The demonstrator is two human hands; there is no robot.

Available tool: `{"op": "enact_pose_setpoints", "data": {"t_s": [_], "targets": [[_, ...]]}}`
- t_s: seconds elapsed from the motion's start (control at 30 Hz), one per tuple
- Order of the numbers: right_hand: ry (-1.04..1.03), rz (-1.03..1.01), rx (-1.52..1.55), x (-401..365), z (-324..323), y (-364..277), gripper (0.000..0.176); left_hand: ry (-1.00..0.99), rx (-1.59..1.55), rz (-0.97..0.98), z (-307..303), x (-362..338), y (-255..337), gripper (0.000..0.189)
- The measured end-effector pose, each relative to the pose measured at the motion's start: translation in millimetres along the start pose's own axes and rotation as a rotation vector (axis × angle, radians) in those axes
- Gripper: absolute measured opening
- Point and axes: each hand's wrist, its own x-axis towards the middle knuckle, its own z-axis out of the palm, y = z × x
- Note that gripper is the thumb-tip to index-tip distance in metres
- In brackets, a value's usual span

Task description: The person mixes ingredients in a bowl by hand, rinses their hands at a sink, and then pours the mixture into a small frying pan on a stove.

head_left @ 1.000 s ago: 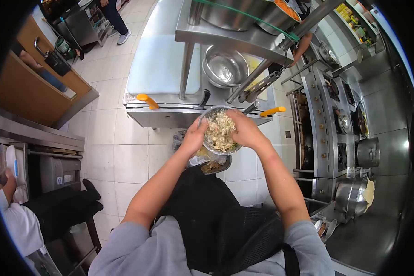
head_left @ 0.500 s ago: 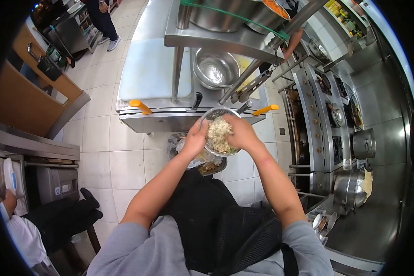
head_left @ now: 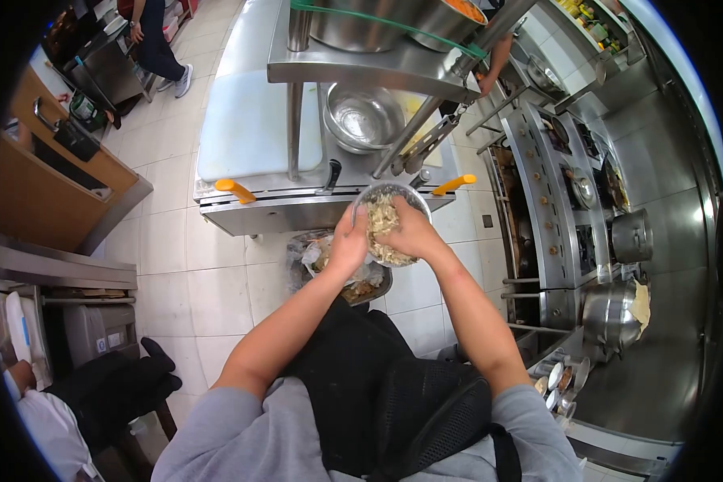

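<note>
The left hand lies open, fingers stretched flat against the shredded mix at the 9 o'clock side of the metal bowl. The right hand is curled shut over a clump of that mix at the bowl's 4 o'clock side. The bowl is held in the air, just off the counter's front edge. At 7 o'clock of it, on the floor, stands a lined bin. At 12 o'clock an empty steel bowl sits on the counter, and at 10 o'clock lies a white cutting board.
</note>
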Motion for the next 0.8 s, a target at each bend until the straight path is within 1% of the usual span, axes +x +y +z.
{"op": "enact_pose_setpoints", "data": {"t_s": [0.03, 0.07, 0.13, 0.17, 0.2, 0.27, 0.3, 0.33, 0.4, 0.43, 0.47, 0.5, 0.53, 0.6, 0.63, 0.67, 0.7, 0.73, 0.77, 0.8], "targets": [[0.005, -0.046, 0.009, -2.5, -1.8, 3.4, 0.078, 0.001, -0.004, 0.0, -1.8, -2.0, -3.7, 0.05], [-0.001, -0.051, 0.012, -3.5, -3.8, 4.6, 0.078, 0.008, -0.001, -0.001, -4.8, -2.0, -7.1, 0.05], [0.159, -0.044, -0.112, -10.8, -12.0, -1.7, 0.064, 0.029, 0.102, 0.031, -5.7, -5.5, -4.2, 0.05], [0.288, -0.138, -0.124, -15.3, -14.0, -5.5, 0.055, 0.029, 0.101, 0.029, -5.7, -5.5, -2.6, 0.05], [0.288, -0.134, -0.124, -15.3, -16.0, -1.9, 0.055, 0.02, 0.07, 0.019, -5.8, -5.3, 3.0, 0.05], [0.092, -0.326, 0.135, -11.5, -23.7, 6.1, 0.056, 0.006, 0.039, 0.011, -7.8, -5.9, 15.9, 0.05], [0.07, -0.285, 0.3, -19.2, -28.0, -3.0, 0.058, 0.005, 0.027, -0.002, -10.1, -6.3, 22.6, 0.05], [0.071, -0.285, 0.297, -20.0, -33.6, -5.0, 0.058, 0.006, 0.013, -0.015, -11.5, -7.1, 28.8, 0.05], [0.098, -0.322, -0.107, -18.5, -42.3, -4.6, 0.064, 0.017, -0.006, -0.041, -11.4, -7.3, 34.7, 0.049], [0.097, -0.321, -0.107, -16.6, -34.5, -6.1, 0.064, -0.027, 0.001, -0.023, -9.6, -7.1, 33.8, 0.049], [0.141, -0.397, -0.103, -11.7, -21.1, -8.1, 0.064, -0.071, 0.008, -0.005, -7.3, -6.0, 33.4, 0.05], [0.184, -0.472, -0.1, -8.3, -12.0, -7.5, 0.065, -0.071, 0.009, -0.006, -5.8, -3.6, 31.0, 0.05], [0.183, -0.472, -0.1, -5.6, -9.3, -4.2, 0.065, -0.067, 0.013, -0.019, -4.2, -1.3, 27.9, 0.05], [0.002, -0.445, -0.035, 4.0, -7.2, -1.9, 0.061, -0.055, 0.02, -0.028, -3.5, 0.1, 20.9, 0.05], [-0.06, -0.416, -0.135, -1.5, -17.8, -11.8, 0.054, -0.066, -0.05, -0.11, -3.4, -0.7, 17.2, 0.051], [-0.061, -0.415, -0.132, -5.2, -25.8, -15.4, 0.054, -0.078, -0.123, -0.194, -3.7, -1.8, 12.9, 0.051], [-0.016, -0.38, -0.148, -6.7, -35.2, -16.6, 0.053, -0.078, -0.125, -0.194, -4.3, -3.3, 18.7, 0.051], [0.029, -0.344, -0.167, -6.3, -44.0, -14.3, 0.051, -0.072, -0.06, -0.148, -6.0, -4.4, 25.4, 0.05], [0.082, -0.409, -0.108, -1.1, -46.3, -0.4, 0.049, -0.065, 0.004, -0.102, -7.5, -5.1, 30.2, 0.05], [0.078, -0.411, -0.113, -3.0, -51.3, -0.6, 0.049, -0.062, -0.002, -0.101, -9.5, -3.4, 28.3, 0.05]]}}
